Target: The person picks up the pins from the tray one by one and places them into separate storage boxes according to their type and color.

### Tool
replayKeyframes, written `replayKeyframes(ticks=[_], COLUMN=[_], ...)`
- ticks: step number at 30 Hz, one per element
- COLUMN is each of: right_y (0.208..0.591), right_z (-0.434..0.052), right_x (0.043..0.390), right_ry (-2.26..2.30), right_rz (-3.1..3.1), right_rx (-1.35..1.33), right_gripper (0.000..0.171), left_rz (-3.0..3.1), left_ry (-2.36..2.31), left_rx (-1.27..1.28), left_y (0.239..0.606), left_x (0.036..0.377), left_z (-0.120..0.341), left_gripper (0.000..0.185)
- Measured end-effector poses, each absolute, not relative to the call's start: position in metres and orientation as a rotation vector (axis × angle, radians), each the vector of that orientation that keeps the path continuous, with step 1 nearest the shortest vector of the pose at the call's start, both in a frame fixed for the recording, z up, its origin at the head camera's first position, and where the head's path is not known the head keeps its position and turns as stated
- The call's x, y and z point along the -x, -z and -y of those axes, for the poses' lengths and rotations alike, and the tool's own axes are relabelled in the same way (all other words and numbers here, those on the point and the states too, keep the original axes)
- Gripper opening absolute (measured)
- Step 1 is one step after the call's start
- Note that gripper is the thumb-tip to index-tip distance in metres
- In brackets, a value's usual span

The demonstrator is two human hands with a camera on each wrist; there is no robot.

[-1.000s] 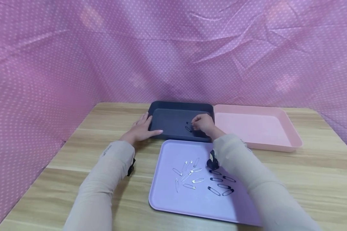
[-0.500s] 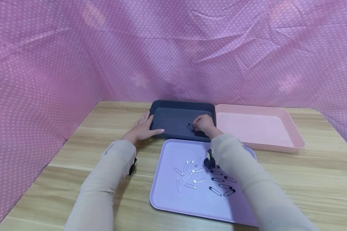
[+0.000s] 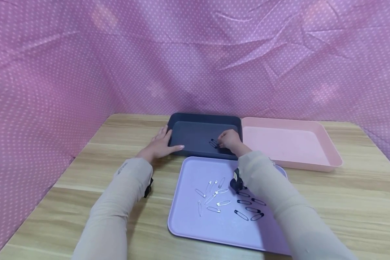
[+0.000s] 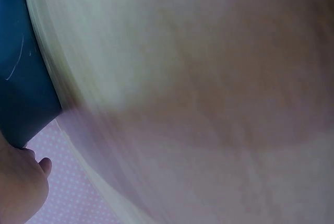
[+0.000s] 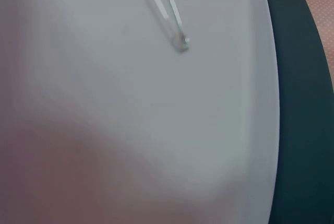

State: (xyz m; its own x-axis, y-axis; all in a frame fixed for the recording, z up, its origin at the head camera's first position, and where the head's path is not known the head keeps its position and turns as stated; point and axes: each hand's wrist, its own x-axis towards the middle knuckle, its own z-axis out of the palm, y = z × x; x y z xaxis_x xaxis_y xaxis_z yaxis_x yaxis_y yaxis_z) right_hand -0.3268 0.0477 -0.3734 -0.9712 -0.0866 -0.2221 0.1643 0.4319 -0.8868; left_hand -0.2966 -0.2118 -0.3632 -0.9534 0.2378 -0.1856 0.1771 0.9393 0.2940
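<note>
In the head view, my left hand point(image 3: 159, 146) rests spread at the left end of a dark grey tray point(image 3: 195, 153), thumb over its front rim. My right hand point(image 3: 230, 139) is lowered into the same tray with curled fingers, pinching a black safety pin point(image 3: 215, 141) by its right end. Another black safety pin lies beside it, almost parallel. On the lilac tray point(image 3: 208, 227) in front lie several silver safety pins point(image 3: 223, 203) to the left and several black ones point(image 3: 241, 215) to the right, partly under my right forearm. A silver pin point(image 5: 181, 41) shows in the right wrist view.
A pink tray point(image 3: 282, 144) stands against the right end of the dark tray. All three trays are on a wood-grain table point(image 3: 117, 137). Pink dotted cloth point(image 3: 195, 65) hangs behind and at the sides.
The upper black safety pin at my right fingertips has come closer alongside the lower one. My left hand holds its place; the head view has shifted slightly.
</note>
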Motion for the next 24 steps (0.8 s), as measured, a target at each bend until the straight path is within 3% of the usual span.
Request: replayKeyframes(ticks=[24], right_y=[0.353], right_z=[-0.068], right_x=[0.303], right_ry=[1.481], right_rz=[-2.436], right_rx=[0.089], right_gripper=[0.019], left_rz=[-2.891], left_ry=[-0.386], left_rx=[-0.329], left_y=[0.363], left_x=[0.295], left_z=[0.210], left_gripper=[0.101])
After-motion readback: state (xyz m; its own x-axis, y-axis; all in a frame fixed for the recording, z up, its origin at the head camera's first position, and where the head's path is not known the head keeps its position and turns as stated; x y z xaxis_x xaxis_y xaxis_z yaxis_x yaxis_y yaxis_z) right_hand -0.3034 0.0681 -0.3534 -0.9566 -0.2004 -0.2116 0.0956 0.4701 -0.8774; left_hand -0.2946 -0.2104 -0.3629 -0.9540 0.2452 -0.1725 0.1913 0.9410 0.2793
